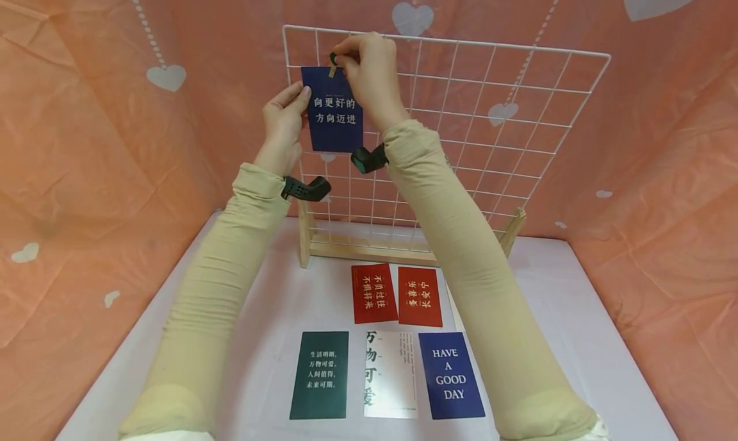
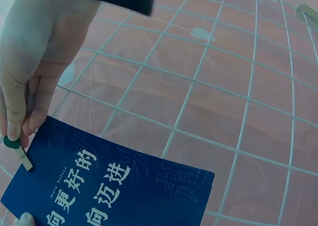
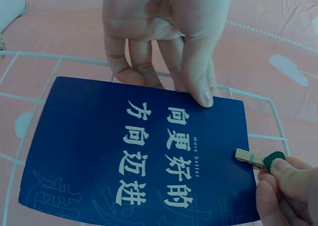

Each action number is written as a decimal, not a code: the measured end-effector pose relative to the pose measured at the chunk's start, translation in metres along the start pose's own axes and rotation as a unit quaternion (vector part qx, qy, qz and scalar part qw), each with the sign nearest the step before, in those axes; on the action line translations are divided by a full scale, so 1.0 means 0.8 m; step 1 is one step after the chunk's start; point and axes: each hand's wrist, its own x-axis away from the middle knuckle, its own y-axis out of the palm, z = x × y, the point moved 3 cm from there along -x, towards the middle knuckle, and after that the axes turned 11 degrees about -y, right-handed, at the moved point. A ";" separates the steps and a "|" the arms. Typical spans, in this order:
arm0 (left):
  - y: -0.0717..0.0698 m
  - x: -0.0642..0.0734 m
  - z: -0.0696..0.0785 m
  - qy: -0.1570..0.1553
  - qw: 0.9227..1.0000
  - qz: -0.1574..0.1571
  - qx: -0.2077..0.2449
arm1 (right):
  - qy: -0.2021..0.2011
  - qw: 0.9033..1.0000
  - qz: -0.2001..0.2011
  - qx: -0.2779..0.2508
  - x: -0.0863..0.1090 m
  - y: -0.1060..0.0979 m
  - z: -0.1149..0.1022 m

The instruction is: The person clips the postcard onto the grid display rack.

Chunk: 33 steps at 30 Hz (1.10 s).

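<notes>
A dark blue card (image 1: 337,130) with white Chinese characters is held upright against the upper left of a white wire grid (image 1: 478,79). My left hand (image 1: 284,124) pinches the card's left edge, thumb in front and fingers behind. With thumb and fingers, my right hand (image 1: 375,75) pinches a small wooden clothespin (image 3: 251,158) that has a green round piece on its end. The clothespin's tip overlaps the card's top edge in both wrist views. Whether it also bites the grid wire, I cannot tell.
The grid stands on a wooden base (image 1: 375,251). Two red cards (image 1: 373,293) lie near it on the white tabletop (image 1: 254,364). Closer in lie a green card (image 1: 319,390), a white card (image 1: 398,377) and a blue "HAVE A GOOD DAY" card (image 1: 452,377). Pink heart-patterned cloth (image 1: 86,140) surrounds the table.
</notes>
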 end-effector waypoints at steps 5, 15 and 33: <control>0.000 -0.001 0.002 0.002 1.000 -0.003 -0.003 | 0.008 1.000 -0.003 -0.001 -0.001 0.000 0.000; -0.003 0.000 0.008 -0.007 1.000 -0.006 -0.012 | 0.014 0.999 0.012 -0.036 0.005 0.004 0.007; -0.006 0.000 0.010 0.031 0.999 0.008 -0.034 | 0.011 0.990 0.081 -0.119 0.014 0.012 0.017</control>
